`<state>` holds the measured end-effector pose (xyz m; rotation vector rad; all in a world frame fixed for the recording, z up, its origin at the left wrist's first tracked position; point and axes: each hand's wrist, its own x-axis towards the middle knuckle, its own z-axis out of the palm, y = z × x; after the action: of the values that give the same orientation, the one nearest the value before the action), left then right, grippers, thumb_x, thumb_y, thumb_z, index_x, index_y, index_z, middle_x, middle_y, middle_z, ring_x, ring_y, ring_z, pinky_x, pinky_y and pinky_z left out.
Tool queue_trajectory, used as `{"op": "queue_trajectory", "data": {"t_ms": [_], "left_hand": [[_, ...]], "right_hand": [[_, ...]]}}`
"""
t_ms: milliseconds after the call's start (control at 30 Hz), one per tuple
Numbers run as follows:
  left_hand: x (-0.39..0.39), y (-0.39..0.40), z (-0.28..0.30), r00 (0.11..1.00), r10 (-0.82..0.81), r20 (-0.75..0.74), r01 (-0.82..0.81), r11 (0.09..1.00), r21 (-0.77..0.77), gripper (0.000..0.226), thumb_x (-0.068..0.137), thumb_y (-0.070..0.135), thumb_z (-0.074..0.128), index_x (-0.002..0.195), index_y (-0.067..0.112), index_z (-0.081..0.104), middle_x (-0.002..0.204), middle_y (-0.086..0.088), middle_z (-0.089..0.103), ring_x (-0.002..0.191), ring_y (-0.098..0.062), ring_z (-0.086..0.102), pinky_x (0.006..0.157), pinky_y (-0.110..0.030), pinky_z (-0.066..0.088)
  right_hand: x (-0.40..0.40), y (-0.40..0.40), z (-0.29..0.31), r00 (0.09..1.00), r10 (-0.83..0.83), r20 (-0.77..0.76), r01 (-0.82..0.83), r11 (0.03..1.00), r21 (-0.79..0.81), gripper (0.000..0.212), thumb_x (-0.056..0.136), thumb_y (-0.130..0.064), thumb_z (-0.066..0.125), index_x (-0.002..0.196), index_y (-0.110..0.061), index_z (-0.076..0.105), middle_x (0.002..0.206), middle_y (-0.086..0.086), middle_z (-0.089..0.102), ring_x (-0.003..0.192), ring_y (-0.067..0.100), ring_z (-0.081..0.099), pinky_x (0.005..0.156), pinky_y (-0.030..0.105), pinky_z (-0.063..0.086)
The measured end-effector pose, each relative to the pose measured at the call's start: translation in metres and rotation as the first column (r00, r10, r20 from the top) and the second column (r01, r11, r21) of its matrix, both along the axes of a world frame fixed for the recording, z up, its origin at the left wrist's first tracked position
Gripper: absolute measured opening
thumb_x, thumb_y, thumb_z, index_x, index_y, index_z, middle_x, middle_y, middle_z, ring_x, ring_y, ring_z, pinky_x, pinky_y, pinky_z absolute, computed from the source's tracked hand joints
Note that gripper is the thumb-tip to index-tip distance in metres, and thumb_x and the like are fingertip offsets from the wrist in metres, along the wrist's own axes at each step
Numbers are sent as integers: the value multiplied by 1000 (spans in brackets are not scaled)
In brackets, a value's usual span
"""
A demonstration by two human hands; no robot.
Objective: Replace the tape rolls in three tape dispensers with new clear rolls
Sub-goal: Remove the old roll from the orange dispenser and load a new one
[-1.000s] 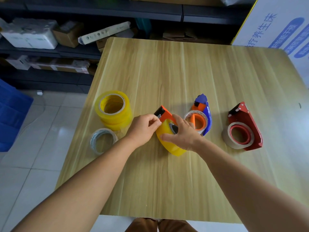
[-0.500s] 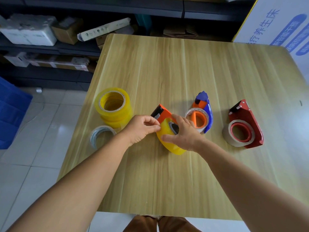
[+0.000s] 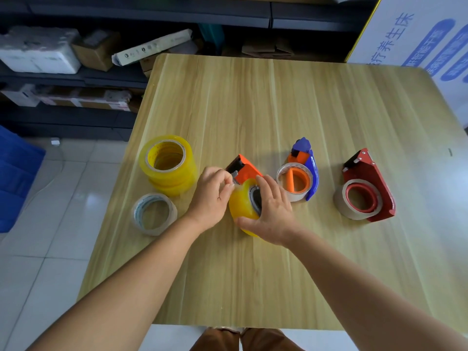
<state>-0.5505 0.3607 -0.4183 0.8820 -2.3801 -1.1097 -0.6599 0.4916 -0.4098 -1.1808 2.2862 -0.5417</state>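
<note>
- near the middle of the wooden table (image 3: 253, 110), your right hand (image 3: 272, 211) lies over the yellow-tinted roll (image 3: 241, 202) seated in the orange dispenser (image 3: 247, 171); the fingers are spread across the roll's face and the thumb presses its near side, so the hand cups it.
- your left hand (image 3: 211, 196) sits just left of that roll, fingers curled together at the spot where roll meets dispenser, beside the black cutter end; whether they pinch a tape end you cannot tell.
- the orange dispenser rests on the table with its cutter pointing away and left, and the roll fills its holder.
- just right of it lies the blue dispenser (image 3: 310, 168), with a pale, nearly spent roll (image 3: 295, 196) around its orange hub.
- farther right, well apart from your hands, lies the red dispenser (image 3: 374, 178), with a pale roll (image 3: 354, 211) around its red hub.
- to your left stands a stack of yellow-tinted rolls (image 3: 168, 168), hollow cores facing up.
- nearer you than the stack, just beside it, a single pale roll (image 3: 154, 214) lies flat on the table.
- beyond the far table edge, dark shelves (image 3: 76, 77) hold cardboard boxes and white foam pieces.
- at the far right stands a white box with blue print (image 3: 417, 41).
- at the left edge, on the tiled floor, part of a blue bin (image 3: 15, 173) shows.
</note>
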Motion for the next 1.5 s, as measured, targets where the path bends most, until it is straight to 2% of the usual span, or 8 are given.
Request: {"op": "queue_trajectory", "data": {"t_ms": [167,333,467,533,700,967,1233,1500], "left_hand": [[-4,-7,6,992,-113,47,108,989,99,8,96,18,47,89,17,50,148,-6,34,139,-17,29,97,-19,27],[-12,-13,17,982,-169,90,156,978,135,16,96,22,48,81,28,47,152,-9,30,143,-22,22,108,-37,31],[-21,-18,17,970,-175,171,180,984,-15,8,93,24,51,85,22,54,138,-6,48,137,-29,28,107,-34,25],[-24,-22,19,962,-205,179,192,978,88,13,93,24,51,81,30,50,145,-7,39,142,-23,20,112,-38,23],[-31,-33,22,958,-244,153,215,959,182,17,92,21,51,78,30,48,103,-1,51,91,-16,50,78,-24,36],[-49,-37,35,991,-105,82,99,992,74,9,90,17,53,82,19,53,87,0,53,76,-14,51,62,-16,35],[-50,-44,45,989,-33,147,31,999,15,10,91,22,51,82,18,52,88,-4,55,82,-20,51,66,-26,35],[-45,-47,52,983,-151,104,153,988,-9,7,89,17,56,83,14,56,98,-3,49,82,-18,55,75,-25,42]], "right_hand": [[-4,1,3,996,5,94,1,998,-59,96,68,-51,70,146,-26,20,150,-5,25,137,17,21,106,31,27],[-10,4,8,983,-14,182,31,995,-90,86,68,-43,71,141,-31,28,138,-8,36,130,14,28,102,30,32],[-14,5,10,969,-13,248,37,995,-92,81,68,-36,74,138,-32,33,124,-13,37,121,11,35,98,31,38],[-15,5,10,956,-33,291,65,993,-101,78,68,-34,74,136,-32,36,122,-10,41,116,11,41,92,29,42],[-19,7,12,919,-63,389,104,991,-84,74,64,-34,73,130,-35,40,120,-6,47,106,12,49,78,25,46],[-18,1,19,906,-82,414,143,983,-118,70,59,-40,77,119,-31,42,115,-4,53,105,13,53,80,35,54],[-9,-11,19,954,-72,292,115,984,-134,83,66,-36,79,135,-29,32,120,-8,38,101,6,44,63,9,35],[-6,-16,22,955,-31,295,55,996,-73,85,70,-37,79,134,-34,23,100,-3,56,76,8,56,52,17,44]]}}
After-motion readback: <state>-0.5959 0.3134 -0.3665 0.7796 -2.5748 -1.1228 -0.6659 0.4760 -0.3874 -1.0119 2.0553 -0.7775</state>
